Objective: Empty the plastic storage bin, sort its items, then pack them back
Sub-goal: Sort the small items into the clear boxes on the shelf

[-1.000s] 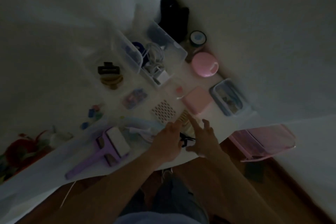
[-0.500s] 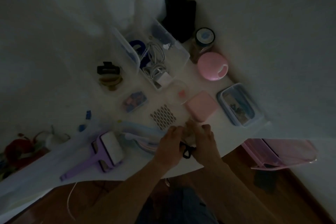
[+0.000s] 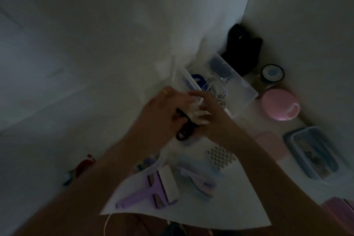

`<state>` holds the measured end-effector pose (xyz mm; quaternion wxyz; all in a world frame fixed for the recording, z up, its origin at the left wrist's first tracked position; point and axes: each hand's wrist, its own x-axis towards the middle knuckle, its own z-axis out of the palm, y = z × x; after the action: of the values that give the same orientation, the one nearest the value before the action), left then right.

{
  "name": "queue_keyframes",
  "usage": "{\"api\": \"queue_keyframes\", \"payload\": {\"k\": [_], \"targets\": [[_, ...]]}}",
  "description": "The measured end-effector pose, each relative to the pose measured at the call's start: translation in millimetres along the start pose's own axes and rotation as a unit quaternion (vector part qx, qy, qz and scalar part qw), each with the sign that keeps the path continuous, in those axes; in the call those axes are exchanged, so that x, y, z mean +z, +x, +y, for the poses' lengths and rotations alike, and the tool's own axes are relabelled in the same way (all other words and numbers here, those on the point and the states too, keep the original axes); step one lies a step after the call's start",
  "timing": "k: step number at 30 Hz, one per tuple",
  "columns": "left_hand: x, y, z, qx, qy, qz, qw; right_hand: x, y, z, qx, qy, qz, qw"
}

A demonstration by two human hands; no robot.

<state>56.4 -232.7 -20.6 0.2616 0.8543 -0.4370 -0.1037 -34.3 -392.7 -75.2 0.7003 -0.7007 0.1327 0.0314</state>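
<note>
Both hands have risen from the table edge toward the clear bin, the left hand gripping a black clip and the right hand pinching something pale, probably to pack them back.

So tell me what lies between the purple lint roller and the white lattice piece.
A pale bundle, too blurred to identify, lies between lint roller and lattice piece, in the head view.

No readable text, labels, brands or numbers anywhere: frame dark and motion-blurred. Round tin at the table's far right corner has a pale lid mark, illegible.
</note>
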Motion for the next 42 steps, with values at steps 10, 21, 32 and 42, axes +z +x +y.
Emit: {"api": "queue_keyframes", "payload": {"k": [10, 21, 32, 42], "targets": [[11.0, 91.1, -99.7, -0.083, 0.059, -0.129, 0.986, 50.1, 111.5, 35.2, 0.266, 0.185, 0.112, 0.939], [-49.5, 1.3, -101.2, -0.057, 0.027, 0.04, 0.997, 46.0, 51.3, -11.0, 0.19, 0.064, 0.231, 0.952], [-63.9, -154.5, -169.9, -0.161, 0.115, -0.032, 0.98, 159.0, 52.0, -24.7, 0.086, -0.344, -0.2, 0.913], [-50.5, -209.7, -208.9, -0.215, 0.067, -0.04, 0.973, 209.2, 120.7, 48.3, 0.078, -0.725, -0.364, 0.58]]}}
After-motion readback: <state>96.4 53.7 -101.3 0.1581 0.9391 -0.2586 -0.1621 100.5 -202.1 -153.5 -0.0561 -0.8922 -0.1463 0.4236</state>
